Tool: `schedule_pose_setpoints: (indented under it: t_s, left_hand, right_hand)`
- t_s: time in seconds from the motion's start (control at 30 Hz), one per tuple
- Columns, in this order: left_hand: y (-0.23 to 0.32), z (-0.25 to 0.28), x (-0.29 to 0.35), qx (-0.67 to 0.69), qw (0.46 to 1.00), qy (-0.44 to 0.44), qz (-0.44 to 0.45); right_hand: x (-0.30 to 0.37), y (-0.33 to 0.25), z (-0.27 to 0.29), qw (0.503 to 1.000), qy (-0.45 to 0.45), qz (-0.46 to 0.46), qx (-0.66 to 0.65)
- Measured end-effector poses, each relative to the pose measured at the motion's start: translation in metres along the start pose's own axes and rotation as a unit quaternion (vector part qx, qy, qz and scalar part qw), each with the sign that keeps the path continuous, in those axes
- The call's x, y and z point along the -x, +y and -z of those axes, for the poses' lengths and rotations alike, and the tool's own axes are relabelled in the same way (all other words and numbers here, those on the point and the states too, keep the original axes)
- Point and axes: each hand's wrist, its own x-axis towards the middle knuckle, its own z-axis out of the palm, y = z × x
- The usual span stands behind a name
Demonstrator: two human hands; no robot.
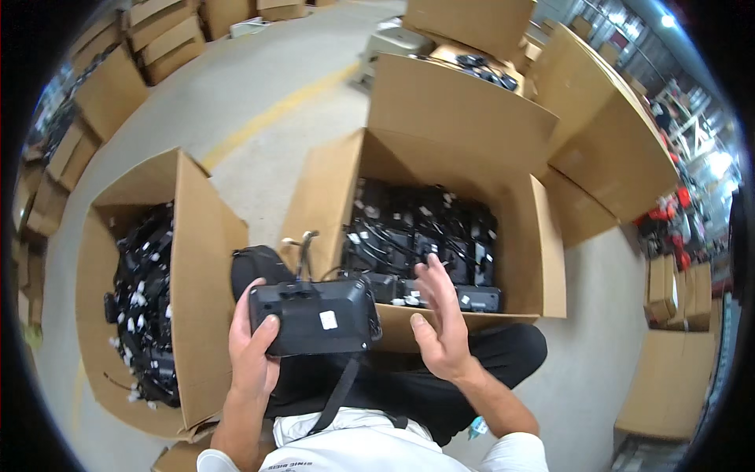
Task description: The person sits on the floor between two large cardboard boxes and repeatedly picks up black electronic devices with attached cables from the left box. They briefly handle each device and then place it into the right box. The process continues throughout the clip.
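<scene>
The left hand [253,354] has its fingers [266,334] wrapped round the left end of a black boxy device [314,316], thumb across its face beside a small white sticker, holding it level above the lap. The right hand [440,322] is open, fingers spread and holding nothing, just beside the device's right end and over the near edge of the open cardboard box [543,244] packed with similar black units and cables. A strap hangs from the device. To handle it well, I judge the free hand should steady the right end, keeping the cables clear. Another open box [200,236] of black parts stands to the left on the concrete floor [259,102]
</scene>
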Motion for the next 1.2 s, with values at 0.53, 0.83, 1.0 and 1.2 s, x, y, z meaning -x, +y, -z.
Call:
schedule_pose_setpoints:
  t_s: [0.53, 0.83, 1.0, 1.2]
  left_hand:
    - [-0.093, -0.019, 0.009, -0.299, 0.953, 0.054, 0.016]
    - [-0.077, -0.041, -0.006, -0.279, 0.958, -0.018, -0.056]
    - [-0.102, -0.044, -0.009, -0.192, 0.977, 0.017, -0.094]
    - [-0.056, -0.036, -0.074, 0.125, 0.961, -0.205, 0.138]
  right_hand:
    - [0.061, 0.035, -0.049, 0.936, 0.226, -0.223, -0.151]
    - [0.034, 0.036, -0.047, 0.913, 0.260, -0.227, -0.218]
    - [0.029, 0.028, -0.077, 0.885, 0.238, -0.225, -0.331]
    - [-0.038, 0.027, 0.021, 0.906, -0.196, -0.242, -0.288]
